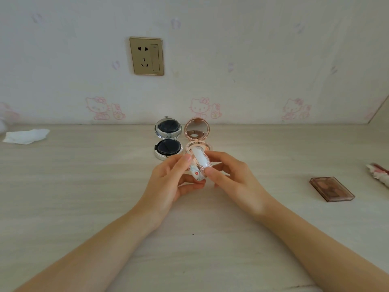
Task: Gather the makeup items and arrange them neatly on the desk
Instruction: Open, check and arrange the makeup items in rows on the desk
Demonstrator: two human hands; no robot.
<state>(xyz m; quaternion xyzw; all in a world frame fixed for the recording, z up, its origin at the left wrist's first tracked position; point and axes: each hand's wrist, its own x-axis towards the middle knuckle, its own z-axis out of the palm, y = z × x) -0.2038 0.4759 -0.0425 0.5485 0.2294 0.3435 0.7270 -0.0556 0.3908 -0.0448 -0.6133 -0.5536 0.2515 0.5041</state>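
Both hands hold a small round white compact with a floral rim (199,163) just above the pale wooden desk (84,186). My left hand (174,180) grips its left side and underside. My right hand (229,175) pinches its right edge with thumb and fingers. Behind it, near the wall, a silver compact (168,140) stands open with a dark puff inside. Next to that on the right, a rose-gold compact (196,132) stands open, its mirror upright; its base is partly hidden by the held compact. A brown translucent eyeshadow palette (332,189) lies at the right.
A crumpled white tissue (26,135) lies at the far left of the desk. A pink and white item (379,173) lies at the right edge, cut off by the frame. A gold wall socket (147,56) is on the wallpapered wall behind the desk.
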